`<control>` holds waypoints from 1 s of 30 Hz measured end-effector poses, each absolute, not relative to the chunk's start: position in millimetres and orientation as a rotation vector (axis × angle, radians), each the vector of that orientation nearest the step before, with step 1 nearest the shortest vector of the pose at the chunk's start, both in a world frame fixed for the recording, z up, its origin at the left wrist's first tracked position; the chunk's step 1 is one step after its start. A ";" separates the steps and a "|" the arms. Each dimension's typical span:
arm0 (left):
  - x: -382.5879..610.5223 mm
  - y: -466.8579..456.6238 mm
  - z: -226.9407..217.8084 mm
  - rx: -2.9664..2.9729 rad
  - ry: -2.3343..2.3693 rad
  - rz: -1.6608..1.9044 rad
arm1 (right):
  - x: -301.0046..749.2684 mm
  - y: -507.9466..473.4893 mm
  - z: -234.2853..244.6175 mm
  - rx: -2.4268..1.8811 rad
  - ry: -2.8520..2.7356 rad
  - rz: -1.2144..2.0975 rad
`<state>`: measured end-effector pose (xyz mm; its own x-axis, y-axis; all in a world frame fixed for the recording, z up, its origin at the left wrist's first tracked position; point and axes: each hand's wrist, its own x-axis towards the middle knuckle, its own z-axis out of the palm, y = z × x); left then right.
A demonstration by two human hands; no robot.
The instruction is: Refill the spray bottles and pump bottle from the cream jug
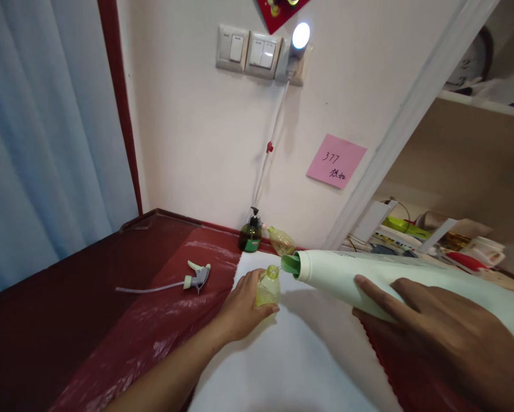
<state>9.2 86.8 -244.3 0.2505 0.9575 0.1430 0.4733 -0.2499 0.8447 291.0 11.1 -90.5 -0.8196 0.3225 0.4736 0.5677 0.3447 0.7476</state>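
My left hand (242, 312) is wrapped round a small clear yellow bottle (268, 290), which stands upright with an uncapped neck on a white sheet (300, 360). In my right hand (450, 337) is a large pale green jug (347, 277), tipped almost level. Its green spout (289, 264) comes close beside the small bottle's mouth, with a thin clear streak between them. The jug's far end runs out of view at the right. Left of my left hand, a grey and pale green trigger spray head (199, 279) with its long tube lies on the red table covering.
A dark green pump bottle (250, 236) and a second yellow bottle (281, 241) are by the wall. A white cord (278, 117) hangs from a lit plug (300, 39). Cluttered shelves (484, 106) stand right; a blue curtain (46, 131) hangs left.
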 end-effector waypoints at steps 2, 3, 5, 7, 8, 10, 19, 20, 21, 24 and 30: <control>9.4 86.8 -244.1 1.840 1.308 0.902 | 291.6 11.1 -89.7 -0.799 -2.364 -1.474; 9.5 86.8 -243.8 1.840 1.309 0.902 | 291.8 11.0 -89.6 -0.802 -2.361 -1.477; 9.9 86.8 -243.3 1.843 1.308 0.904 | 291.6 10.6 -89.5 -0.806 -2.354 -1.479; 10.1 86.7 -243.0 1.848 1.306 0.907 | 290.8 9.7 -89.2 -0.802 -2.355 -1.492; 10.0 86.7 -242.9 1.850 1.305 0.908 | 290.3 9.1 -88.8 -0.804 -2.357 -1.501; 9.8 86.6 -242.9 1.853 1.302 0.911 | 289.6 7.9 -87.6 -0.811 -2.360 -1.514; 10.6 85.9 -241.2 1.842 1.299 0.906 | 299.9 9.1 -95.7 -0.871 -2.363 -1.525; 10.7 86.0 -241.1 1.841 1.300 0.906 | 301.3 9.2 -97.2 -0.887 -2.353 -1.524; 10.7 86.0 -241.1 1.840 1.299 0.907 | 302.4 9.2 -98.2 -0.900 -2.347 -1.523; 10.8 86.1 -241.3 1.843 1.295 0.908 | 304.8 9.0 -97.9 -0.862 -2.389 -1.534; 10.5 85.4 -240.8 1.837 1.298 0.912 | 305.8 8.6 -99.6 -0.908 -2.353 -1.505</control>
<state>10.5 85.4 -240.8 0.2506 0.9566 0.1487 0.4644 -0.2536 0.8485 305.8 8.6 -99.6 -0.7900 0.3858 0.4765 0.5944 0.2914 0.7495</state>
